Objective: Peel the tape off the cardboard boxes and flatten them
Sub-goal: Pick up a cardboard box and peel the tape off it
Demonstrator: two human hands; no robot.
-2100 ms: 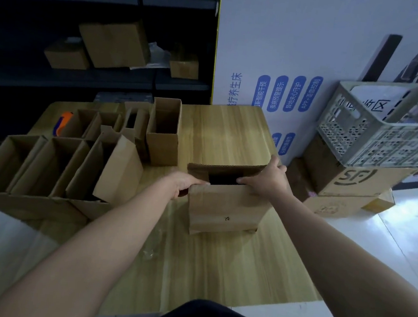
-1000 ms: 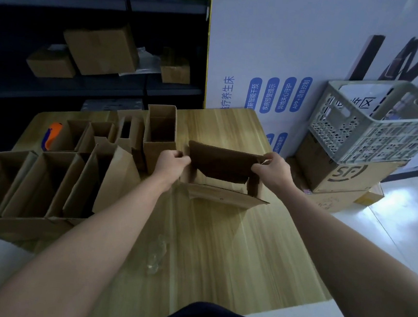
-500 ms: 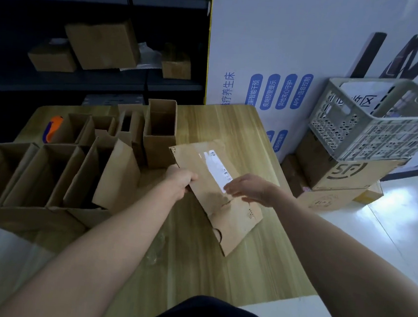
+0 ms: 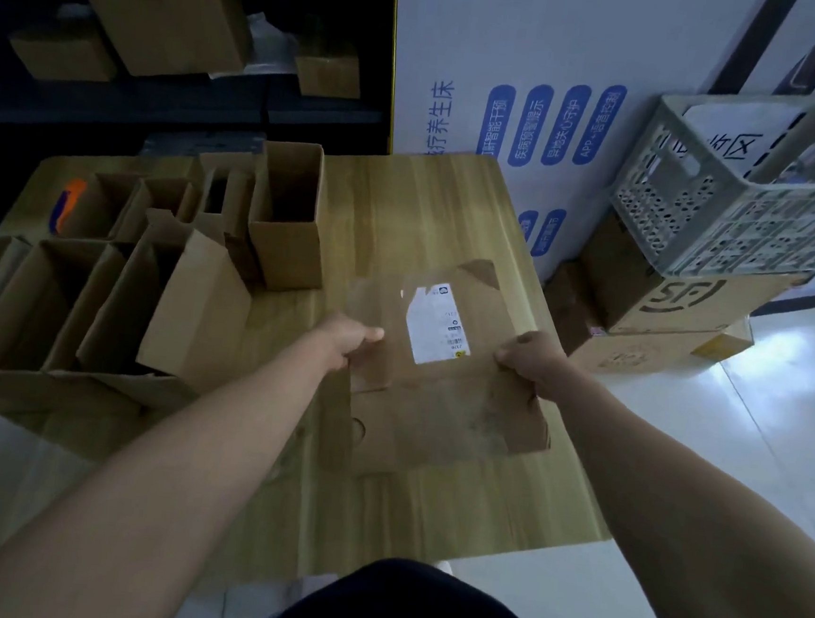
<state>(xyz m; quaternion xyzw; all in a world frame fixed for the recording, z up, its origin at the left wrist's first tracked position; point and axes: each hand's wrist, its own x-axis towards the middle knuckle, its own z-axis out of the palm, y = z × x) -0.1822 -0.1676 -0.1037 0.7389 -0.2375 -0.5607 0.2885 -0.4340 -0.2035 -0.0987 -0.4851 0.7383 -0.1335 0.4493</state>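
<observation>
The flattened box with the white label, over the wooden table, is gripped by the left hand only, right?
Not quite. The head view shows both hands on it: the left hand grips the left edge of the flattened box, and the right hand grips its right edge. It does carry a white label and is over the wooden table.

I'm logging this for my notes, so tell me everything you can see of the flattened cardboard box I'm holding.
The flattened box is plain brown cardboard, collapsed into a flat sheet with its end flaps spread out. A white shipping label, torn at its top, sits on the upper face. The left hand grips its left edge and the right hand its right edge, over the wooden table. Whether it rests on the table is unclear.
</observation>
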